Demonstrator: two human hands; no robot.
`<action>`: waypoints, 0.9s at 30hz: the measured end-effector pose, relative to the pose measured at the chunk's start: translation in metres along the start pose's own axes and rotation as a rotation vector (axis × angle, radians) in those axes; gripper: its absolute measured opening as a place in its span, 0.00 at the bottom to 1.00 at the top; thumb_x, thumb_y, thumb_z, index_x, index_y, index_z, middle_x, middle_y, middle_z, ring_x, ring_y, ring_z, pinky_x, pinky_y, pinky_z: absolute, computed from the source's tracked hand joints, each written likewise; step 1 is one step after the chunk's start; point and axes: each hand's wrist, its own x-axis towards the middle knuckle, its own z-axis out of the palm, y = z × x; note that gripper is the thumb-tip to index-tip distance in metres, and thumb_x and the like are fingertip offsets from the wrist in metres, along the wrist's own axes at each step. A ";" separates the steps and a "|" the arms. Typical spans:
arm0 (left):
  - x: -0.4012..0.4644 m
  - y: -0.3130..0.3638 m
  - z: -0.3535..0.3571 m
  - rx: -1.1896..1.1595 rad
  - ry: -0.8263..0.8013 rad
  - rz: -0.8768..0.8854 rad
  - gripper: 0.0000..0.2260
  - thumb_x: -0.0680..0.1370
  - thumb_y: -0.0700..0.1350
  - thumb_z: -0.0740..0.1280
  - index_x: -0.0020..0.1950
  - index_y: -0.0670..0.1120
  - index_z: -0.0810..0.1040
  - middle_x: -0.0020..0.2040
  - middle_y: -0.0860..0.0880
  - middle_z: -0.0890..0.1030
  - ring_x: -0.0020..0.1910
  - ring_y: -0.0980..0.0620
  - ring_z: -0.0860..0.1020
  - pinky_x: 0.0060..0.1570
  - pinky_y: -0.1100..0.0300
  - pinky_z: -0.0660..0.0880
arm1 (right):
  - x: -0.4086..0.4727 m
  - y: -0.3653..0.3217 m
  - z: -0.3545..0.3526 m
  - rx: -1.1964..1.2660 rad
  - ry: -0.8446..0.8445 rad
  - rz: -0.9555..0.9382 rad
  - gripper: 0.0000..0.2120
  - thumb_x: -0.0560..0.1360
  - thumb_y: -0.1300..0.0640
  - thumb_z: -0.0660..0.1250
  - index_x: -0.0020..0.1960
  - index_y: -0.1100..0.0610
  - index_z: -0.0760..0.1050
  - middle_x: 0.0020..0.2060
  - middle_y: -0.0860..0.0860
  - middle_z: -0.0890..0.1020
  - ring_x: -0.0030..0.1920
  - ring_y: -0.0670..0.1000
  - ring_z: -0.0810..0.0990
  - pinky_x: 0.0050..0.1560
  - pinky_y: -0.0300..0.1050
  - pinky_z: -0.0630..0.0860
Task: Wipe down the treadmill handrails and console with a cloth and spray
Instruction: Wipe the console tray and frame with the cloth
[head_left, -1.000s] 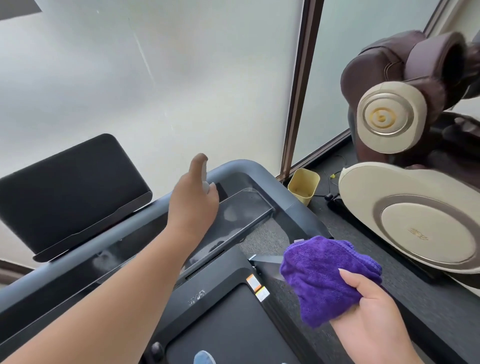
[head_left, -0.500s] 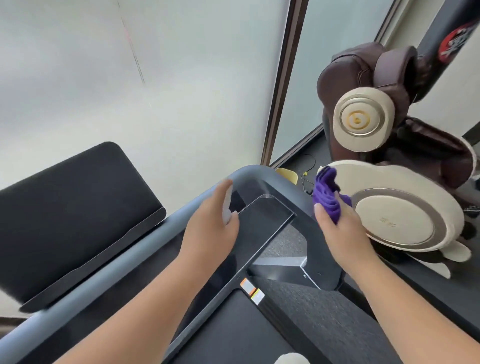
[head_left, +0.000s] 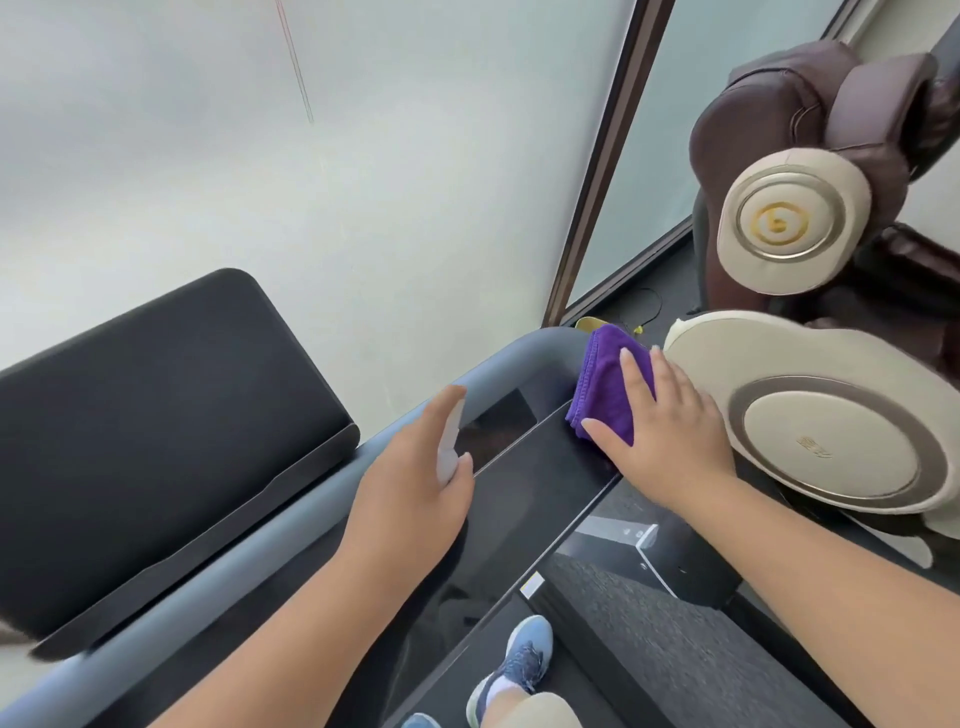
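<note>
Right hand (head_left: 670, 436): fingers straight and spread, pressing flat on the cloth; holds nothing in a curl.
Cloth (head_left: 602, 389): purple, folded, lying at the far right corner of the console, partly against the bend of the handrail; its near half is under the palm.
Left hand (head_left: 410, 488): fingers and thumb curled round a small spray bottle, seen from the back of the hand.
Spray bottle (head_left: 449, 441): white and slim, only a strip shows between thumb and forefinger (nozzle cannot be made out); held above the console, well apart from the cloth.
Console (head_left: 535, 478): glossy black panel running diagonally from lower left to upper right, reflecting both hands.
Handrail (head_left: 540, 348): grey-blue tube along the console's far edge, curving at the right corner.
Screen (head_left: 156, 415): dark, tilted, standing behind the handrail at left.
Belt (head_left: 649, 654): dark deck below the console; a blue shoe (head_left: 514, 660) stands on it.
Massage chair (head_left: 789, 223): brown and cream, to the right of the treadmill.
Window (head_left: 363, 156): frosted glass, behind everything.
</note>
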 end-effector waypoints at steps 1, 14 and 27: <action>0.003 -0.001 -0.001 0.020 0.000 0.009 0.26 0.82 0.46 0.63 0.75 0.66 0.60 0.63 0.66 0.74 0.56 0.65 0.72 0.53 0.64 0.69 | 0.012 -0.009 -0.002 0.021 -0.002 0.004 0.49 0.74 0.21 0.40 0.84 0.51 0.48 0.82 0.60 0.58 0.80 0.61 0.61 0.75 0.61 0.67; 0.009 0.000 -0.009 0.107 -0.012 0.016 0.27 0.81 0.47 0.65 0.74 0.68 0.58 0.66 0.62 0.75 0.53 0.64 0.69 0.52 0.63 0.67 | 0.063 -0.080 -0.015 0.202 0.050 0.039 0.56 0.65 0.13 0.43 0.83 0.47 0.53 0.82 0.55 0.58 0.81 0.57 0.55 0.78 0.64 0.54; -0.008 0.014 -0.024 0.071 0.028 0.039 0.28 0.81 0.46 0.66 0.72 0.69 0.58 0.59 0.66 0.72 0.52 0.61 0.71 0.52 0.62 0.68 | -0.050 -0.071 0.024 0.216 0.027 -0.107 0.50 0.75 0.21 0.46 0.85 0.55 0.51 0.84 0.54 0.54 0.84 0.53 0.51 0.83 0.56 0.50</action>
